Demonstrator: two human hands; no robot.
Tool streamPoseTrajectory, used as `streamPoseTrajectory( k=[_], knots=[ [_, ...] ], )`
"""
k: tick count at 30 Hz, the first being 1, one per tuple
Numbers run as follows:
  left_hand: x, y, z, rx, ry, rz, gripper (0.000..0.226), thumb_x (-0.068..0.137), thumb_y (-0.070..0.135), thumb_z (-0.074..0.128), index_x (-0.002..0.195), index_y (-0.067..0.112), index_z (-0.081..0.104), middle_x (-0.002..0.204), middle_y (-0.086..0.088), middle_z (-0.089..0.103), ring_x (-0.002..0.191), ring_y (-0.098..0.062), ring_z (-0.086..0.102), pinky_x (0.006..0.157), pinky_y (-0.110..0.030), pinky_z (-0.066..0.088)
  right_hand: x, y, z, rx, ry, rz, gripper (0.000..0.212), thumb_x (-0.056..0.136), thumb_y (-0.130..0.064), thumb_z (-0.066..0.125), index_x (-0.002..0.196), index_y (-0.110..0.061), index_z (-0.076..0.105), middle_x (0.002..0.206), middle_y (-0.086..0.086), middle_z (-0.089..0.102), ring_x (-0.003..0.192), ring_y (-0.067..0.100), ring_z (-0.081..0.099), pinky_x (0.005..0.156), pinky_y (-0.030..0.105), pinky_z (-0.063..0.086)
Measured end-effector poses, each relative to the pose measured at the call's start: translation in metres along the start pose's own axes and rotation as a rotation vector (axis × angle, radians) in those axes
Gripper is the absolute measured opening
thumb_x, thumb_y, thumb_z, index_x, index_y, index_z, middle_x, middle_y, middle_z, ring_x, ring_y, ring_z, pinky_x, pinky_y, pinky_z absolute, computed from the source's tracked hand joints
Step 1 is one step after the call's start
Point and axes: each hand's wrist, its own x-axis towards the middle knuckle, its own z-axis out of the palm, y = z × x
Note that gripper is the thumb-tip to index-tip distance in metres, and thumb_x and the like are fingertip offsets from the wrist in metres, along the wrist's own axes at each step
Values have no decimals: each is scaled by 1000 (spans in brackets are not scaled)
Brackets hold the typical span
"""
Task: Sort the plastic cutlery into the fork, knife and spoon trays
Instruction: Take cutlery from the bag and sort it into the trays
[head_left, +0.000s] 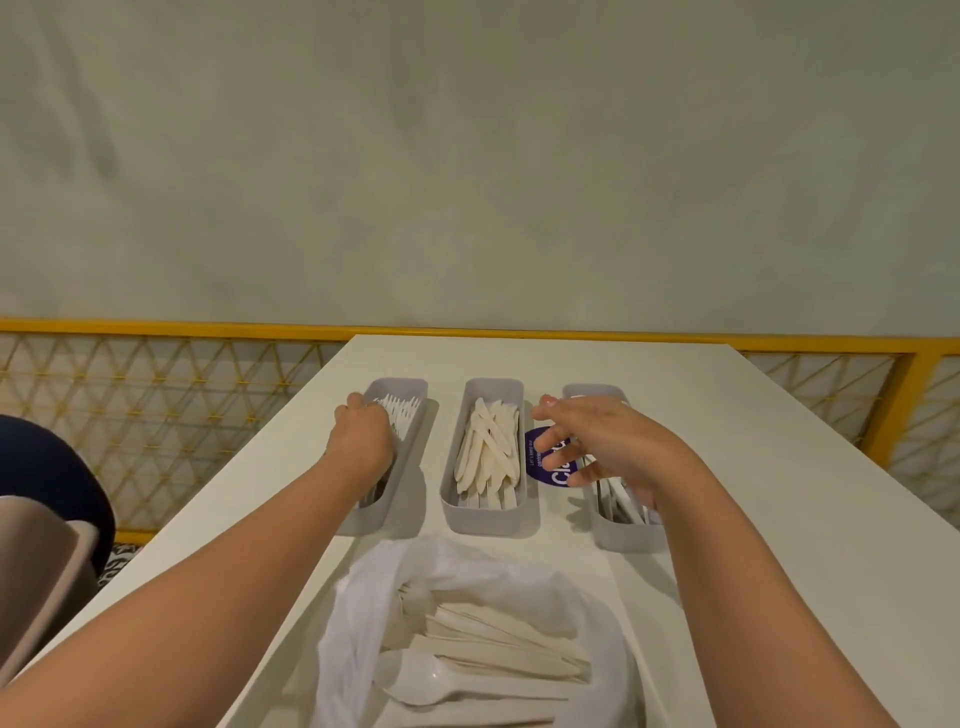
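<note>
White table (753, 441): bag (358, 613) of pale cutlery (498, 644) at 6 o'clock. Left hand (361, 436) curled in fork tray (410, 441), grasp unclear; right hand (608, 441) splayed, empty, covering spoon tray (623, 535).

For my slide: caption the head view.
Left hand at the fork tray, right hand open above the right tray, knives between.

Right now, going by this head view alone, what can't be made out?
Left hand: its fingers curl down into the left tray, so whether it grips a fork cannot be told.
Right tray: the right hand and wrist cover most of it, so the cutlery type is unclear.
Purple sticker: partly behind the right hand, and the print is too small to read.
Plastic bag: cut off by the bottom edge.
</note>
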Motion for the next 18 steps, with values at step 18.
streamPoseTrajectory(
  k=[18],
  knots=[
    [-92, -5, -49, -30, -729, 527, 22, 83, 40, 66, 101, 28, 63, 119, 10, 43, 120, -13, 45, 92, -30, 41, -48, 19, 67, -671, -536, -72, 41, 81, -29, 72, 117, -14, 62, 95, -4, 61, 90, 14, 62, 85, 28, 53]
  ],
)
